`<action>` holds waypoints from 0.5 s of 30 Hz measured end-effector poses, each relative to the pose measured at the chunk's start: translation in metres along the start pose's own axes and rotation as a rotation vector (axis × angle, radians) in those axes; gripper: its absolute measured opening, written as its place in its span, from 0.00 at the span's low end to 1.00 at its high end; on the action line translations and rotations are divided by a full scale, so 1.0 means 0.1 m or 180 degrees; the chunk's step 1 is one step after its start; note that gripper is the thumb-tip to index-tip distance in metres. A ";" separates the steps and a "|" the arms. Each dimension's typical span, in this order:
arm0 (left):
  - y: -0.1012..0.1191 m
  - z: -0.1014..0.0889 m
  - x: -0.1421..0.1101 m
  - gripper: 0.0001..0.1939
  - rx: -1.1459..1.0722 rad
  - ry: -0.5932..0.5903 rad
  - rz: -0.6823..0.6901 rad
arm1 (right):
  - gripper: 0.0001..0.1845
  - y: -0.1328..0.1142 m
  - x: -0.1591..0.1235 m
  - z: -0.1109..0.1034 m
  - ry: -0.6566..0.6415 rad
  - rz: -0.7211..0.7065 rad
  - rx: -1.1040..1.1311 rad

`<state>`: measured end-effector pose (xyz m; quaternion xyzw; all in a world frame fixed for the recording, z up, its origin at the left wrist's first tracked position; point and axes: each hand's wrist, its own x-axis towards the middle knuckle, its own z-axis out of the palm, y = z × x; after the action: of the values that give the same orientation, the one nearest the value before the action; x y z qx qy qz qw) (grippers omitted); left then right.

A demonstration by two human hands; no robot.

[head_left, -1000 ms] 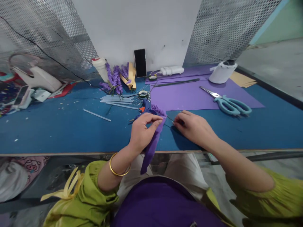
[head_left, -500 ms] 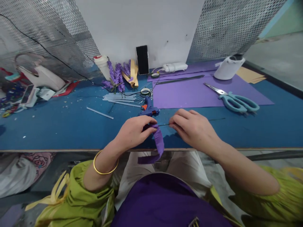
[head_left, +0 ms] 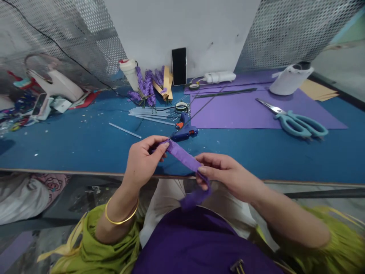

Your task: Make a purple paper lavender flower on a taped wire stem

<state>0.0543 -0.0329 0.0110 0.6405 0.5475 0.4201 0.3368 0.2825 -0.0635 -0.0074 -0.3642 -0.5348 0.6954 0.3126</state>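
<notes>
A purple paper strip [head_left: 184,157] stretches between both hands above the table's front edge, its loose tail curling down over my lap. My left hand [head_left: 142,160] pinches one end of it between thumb and fingers. A thin dark wire stem [head_left: 203,109] rises from that pinch toward the upper right. My right hand [head_left: 229,173] grips the strip partway along, thumb on top. Just beyond my left fingertips, a blue glue gun [head_left: 185,132] lies on its side. What is wrapped under the left fingers is hidden.
Teal-handled scissors [head_left: 296,121] rest on purple sheets [head_left: 234,114] at right. Glue sticks [head_left: 149,112], tape [head_left: 181,106] and purple flower sprigs [head_left: 146,89] lie behind the glue gun. A phone [head_left: 179,66] leans on the back panel. One glue stick [head_left: 124,130] lies at left.
My right hand has gone from the wire to the strip, drawing it taut down to the right. The wire now slants upward instead of lying level. The view has shifted slightly.
</notes>
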 end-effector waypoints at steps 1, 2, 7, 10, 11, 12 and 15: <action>-0.07 -0.02 -0.02 0.13 0.0049 0.0148 -0.0073 | 0.16 -0.04 -0.02 -0.06 -0.0004 0.0124 -0.0114; -0.14 -0.03 -0.04 0.13 0.0159 0.0320 -0.0125 | 0.17 -0.09 -0.03 -0.13 0.0039 0.0226 -0.0342; -0.42 0.01 -0.18 0.13 0.1286 0.1161 -0.0163 | 0.17 -0.31 0.05 -0.54 0.0552 0.0175 -0.2464; -0.48 0.09 -0.24 0.12 0.1990 0.1380 -0.0065 | 0.11 -0.36 0.17 -0.72 0.0613 0.0153 -0.3705; -0.50 0.11 -0.26 0.12 0.2200 0.1436 -0.0004 | 0.11 -0.36 0.22 -0.76 0.0624 0.0165 -0.4086; -0.51 0.13 -0.26 0.12 0.2377 0.1474 0.0079 | 0.11 -0.36 0.27 -0.78 0.0660 0.0134 -0.4446; -0.53 0.15 -0.26 0.10 0.2660 0.1479 0.0355 | 0.13 -0.38 0.47 -0.83 0.0963 -0.0487 -0.5334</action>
<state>0.0449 -0.0484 -0.0469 0.6386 0.6950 0.3136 -0.1037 0.3284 0.0268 0.0082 -0.5270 -0.8481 -0.0088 0.0542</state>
